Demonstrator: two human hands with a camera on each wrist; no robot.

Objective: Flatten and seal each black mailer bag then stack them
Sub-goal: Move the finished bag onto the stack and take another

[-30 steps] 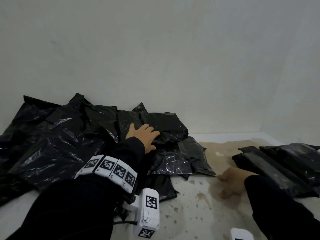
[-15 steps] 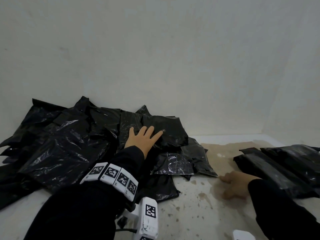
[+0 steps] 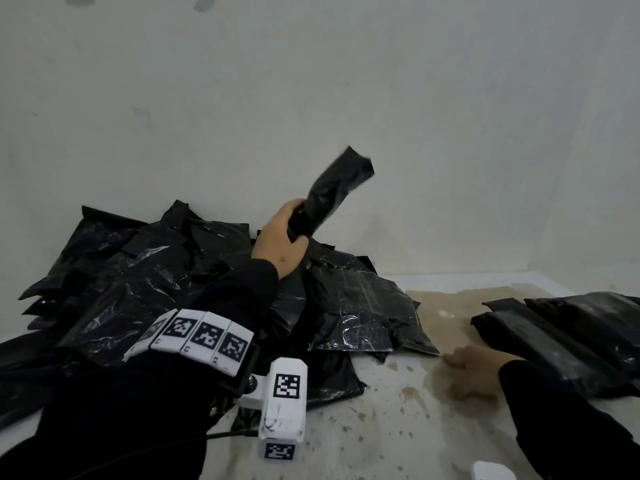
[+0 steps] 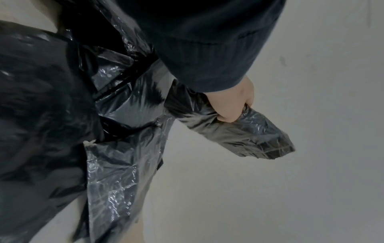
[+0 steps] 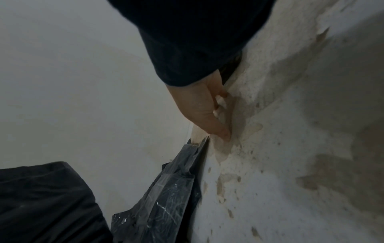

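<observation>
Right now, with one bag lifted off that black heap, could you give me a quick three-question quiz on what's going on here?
1. True or false: the left hand holds a black mailer bag up above the pile.
2. What does the right hand rest on: (a) the stained table, (b) the stack of bags, (c) the wall?
3. On which side of the table does the stack lie?

Key: 1 true; 2 a; 3 the person's right.

Loose pile of bags [image 3: 145, 278] left of my hands, stack [image 3: 568, 337] right, my right hand [image 3: 474, 375] on floor [image 3: 398, 427] between.
</observation>
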